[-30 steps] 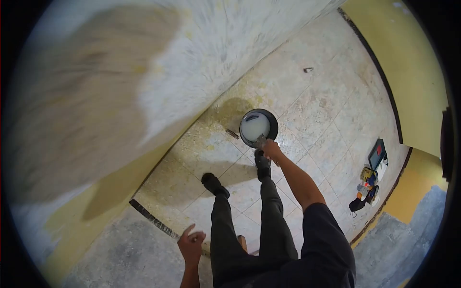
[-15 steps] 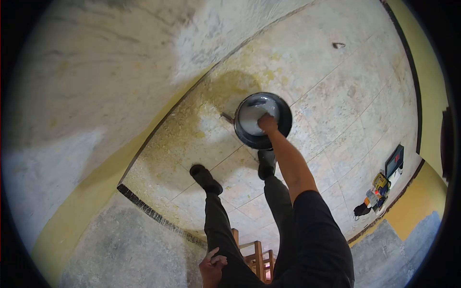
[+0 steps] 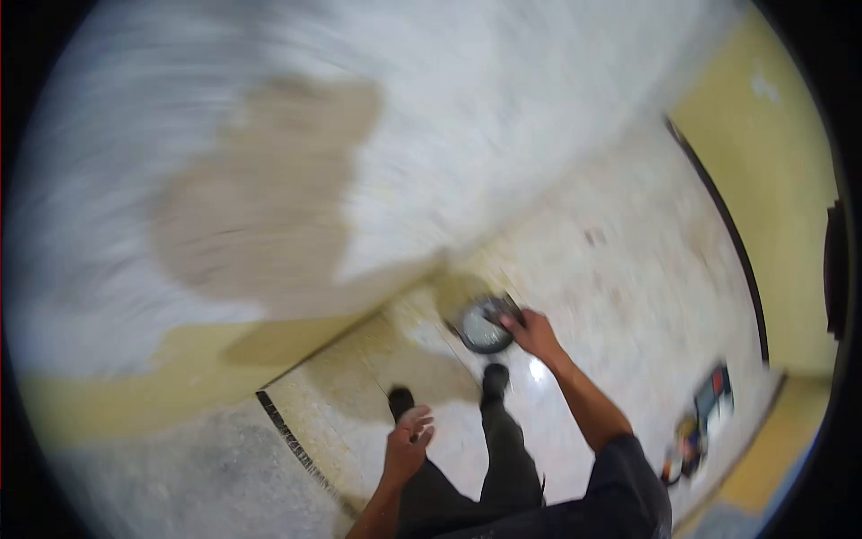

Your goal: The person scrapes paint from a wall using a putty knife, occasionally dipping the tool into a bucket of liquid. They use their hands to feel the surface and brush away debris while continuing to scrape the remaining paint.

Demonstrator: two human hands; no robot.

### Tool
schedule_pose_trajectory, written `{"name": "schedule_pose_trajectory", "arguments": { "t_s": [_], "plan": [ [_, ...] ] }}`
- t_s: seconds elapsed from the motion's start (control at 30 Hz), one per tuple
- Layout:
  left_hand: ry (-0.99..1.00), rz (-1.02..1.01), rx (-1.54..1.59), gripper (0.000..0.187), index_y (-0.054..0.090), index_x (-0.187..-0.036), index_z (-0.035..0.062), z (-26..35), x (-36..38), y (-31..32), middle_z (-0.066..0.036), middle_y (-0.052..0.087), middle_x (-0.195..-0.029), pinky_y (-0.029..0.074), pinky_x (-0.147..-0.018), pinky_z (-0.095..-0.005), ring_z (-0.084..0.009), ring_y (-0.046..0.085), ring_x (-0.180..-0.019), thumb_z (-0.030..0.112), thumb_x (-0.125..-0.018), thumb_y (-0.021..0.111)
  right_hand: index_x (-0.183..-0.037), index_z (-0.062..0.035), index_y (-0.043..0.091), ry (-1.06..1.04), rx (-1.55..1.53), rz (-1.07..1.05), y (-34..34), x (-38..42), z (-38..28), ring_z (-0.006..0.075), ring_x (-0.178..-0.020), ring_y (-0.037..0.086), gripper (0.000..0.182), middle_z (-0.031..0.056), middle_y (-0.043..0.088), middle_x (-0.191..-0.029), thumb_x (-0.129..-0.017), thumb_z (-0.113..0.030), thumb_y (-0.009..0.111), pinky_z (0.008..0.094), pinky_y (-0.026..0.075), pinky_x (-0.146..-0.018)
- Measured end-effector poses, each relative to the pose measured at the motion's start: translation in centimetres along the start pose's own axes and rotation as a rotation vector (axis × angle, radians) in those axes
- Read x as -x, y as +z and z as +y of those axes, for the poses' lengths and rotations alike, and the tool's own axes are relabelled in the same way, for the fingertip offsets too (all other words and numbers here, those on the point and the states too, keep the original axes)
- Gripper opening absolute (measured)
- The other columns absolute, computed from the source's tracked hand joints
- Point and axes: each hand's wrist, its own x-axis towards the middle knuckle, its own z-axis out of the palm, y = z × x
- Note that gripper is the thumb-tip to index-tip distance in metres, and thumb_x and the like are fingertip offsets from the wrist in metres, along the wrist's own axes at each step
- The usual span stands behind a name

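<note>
Dark, round, plastic-looking bucket, whitish paste: I'd guess heavy, brace both sides. Right hand at bucket, grip: can't tell; left hand left of bucket, fingers apart.

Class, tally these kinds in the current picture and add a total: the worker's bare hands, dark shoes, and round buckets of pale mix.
Bare hands: 2 (left hand, right hand)
Dark shoes: 2 (left shoe, right shoe)
Round buckets: 1 (dark-rimmed bucket)
Total: 5

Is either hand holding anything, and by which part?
Right hand, by the bucket: blur hides what, if anything, it grips, and where. Left hand appears empty.
</note>
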Motion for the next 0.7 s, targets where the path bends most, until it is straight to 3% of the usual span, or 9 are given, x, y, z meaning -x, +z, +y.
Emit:
{"name": "schedule_pose_trajectory", "arguments": {
  "t_s": [0.07, 0.1, 0.13, 0.2, 0.33, 0.4, 0.47, 0.6, 0.7],
  "plan": [
    [0.343, 0.098, -0.287, 0.043, 0.059, -0.129, 0.0055, 5.5, 1.7, -2.0, -0.015, 0.066, -0.124, 0.048, -0.097, -0.0357, -0.0277, 0.065, -0.113, 0.013, -0.088, 0.069, -0.088, 0.0040, 0.064, -0.072, -0.050, 0.001, -1.6, 0.2, -3.7, 0.0246, -0.063, 0.064, 0.042, 0.0186, 0.066, -0.074, -0.093, -0.037, 0.063, 0.0391, 0.050, -0.061],
    [0.441, 0.163, -0.373, 0.043, 0.060, -0.128, 0.0051, 7.8, 2.3, -3.8, -0.015, 0.066, -0.123, 0.048, -0.098, -0.0376, -0.0287, 0.063, -0.115, 0.016, -0.088, 0.070, -0.090, 0.0030, 0.065, -0.325, -0.073, 0.143, -2.2, -0.1, -5.7, 0.0190, -0.054, 0.060, 0.036, 0.0141, 0.066, -0.071, -0.093, -0.033, 0.063, 0.0353, 0.049, -0.054],
    [0.520, 0.226, -0.462, 0.043, 0.060, -0.127, 0.0048, 10.0, 3.1, -6.0, -0.015, 0.066, -0.123, 0.048, -0.098, -0.0396, -0.0297, 0.062, -0.116, 0.018, -0.087, 0.070, -0.091, 0.0014, 0.065, -0.340, -0.215, 0.176, -2.8, -0.1, -8.5, 0.0132, -0.051, 0.056, 0.033, 0.0072, 0.063, -0.067, -0.093, -0.032, 0.063, 0.0315, 0.046, -0.049],
    [0.681, 0.412, -0.529, 0.043, 0.061, -0.126, 0.0066, 13.2, 4.1, -12.1, -0.015, 0.065, -0.123, 0.045, -0.100, -0.0431, -0.0336, 0.060, -0.117, 0.023, -0.087, 0.071, -0.091, -0.0001, 0.064, -0.298, -0.274, 0.160, -6.8, 3.6, -19.9, 0.0103, -0.052, 0.055, 0.033, 0.0023, 0.060, -0.065, -0.095, -0.032, 0.062, 0.0284, 0.044, -0.048],
    [1.121, 0.873, -0.674, 0.041, 0.063, -0.120, 0.0099, 21.9, 9.8, -26.6, -0.013, 0.064, -0.123, 0.041, -0.104, -0.0405, -0.0314, 0.057, -0.120, 0.014, -0.080, 0.074, -0.086, -0.0041, 0.061, -0.426, -0.457, 0.101, -8.4, 10.6, -34.1, 0.0084, -0.049, 0.048, 0.033, 0.0006, 0.056, -0.063, -0.097, -0.036, 0.063, 0.0262, 0.037, -0.045],
    [1.360, 1.050, -0.796, 0.043, 0.063, -0.118, 0.0084, 27.9, 14.4, -33.2, -0.011, 0.062, -0.124, 0.039, -0.104, -0.0442, -0.0342, 0.054, -0.123, 0.009, -0.076, 0.075, -0.085, -0.0040, 0.061, -0.442, -0.472, 0.105, -8.1, 15.0, -41.8, 0.0082, -0.051, 0.048, 0.033, 0.0006, 0.056, -0.065, -0.098, -0.034, 0.061, 0.0260, 0.038, -0.046],
    [1.500, 1.154, -0.907, 0.048, 0.060, -0.126, 0.0082, 33.3, 18.2, -39.1, -0.014, 0.055, -0.136, 0.033, -0.107, -0.0481, -0.0371, 0.045, -0.133, 0.016, -0.080, 0.072, -0.084, 0.0010, 0.062, -0.697, -0.347, 0.267, -7.0, 15.6, -47.2, 0.0125, -0.056, 0.053, 0.046, 0.0063, 0.059, -0.063, -0.095, -0.043, 0.064, 0.0307, 0.043, -0.052],
    [1.626, 1.304, -1.049, 0.066, 0.046, -0.144, 0.0103, 44.3, 21.8, -47.4, -0.014, 0.039, -0.154, 0.022, -0.114, -0.0512, -0.0363, 0.027, -0.147, 0.027, -0.085, 0.069, -0.083, 0.0067, 0.062, -0.861, -0.177, 0.568, -7.2, 18.9, -61.7, 0.0256, -0.062, 0.057, 0.054, 0.0225, 0.061, -0.069, -0.091, -0.047, 0.065, 0.0400, 0.046, -0.061],
    [1.631, 1.354, -1.076, 0.069, 0.041, -0.148, 0.0123, 47.6, 20.9, -50.3, -0.013, 0.036, -0.156, 0.018, -0.117, -0.0515, -0.0346, 0.024, -0.148, 0.033, -0.087, 0.066, -0.082, 0.0078, 0.064, -0.911, -0.075, 0.637, -9.1, 18.0, -69.9, 0.0433, -0.074, 0.065, 0.058, 0.0288, 0.065, -0.076, -0.092, -0.049, 0.060, 0.0476, 0.048, -0.067]
  ]
}}
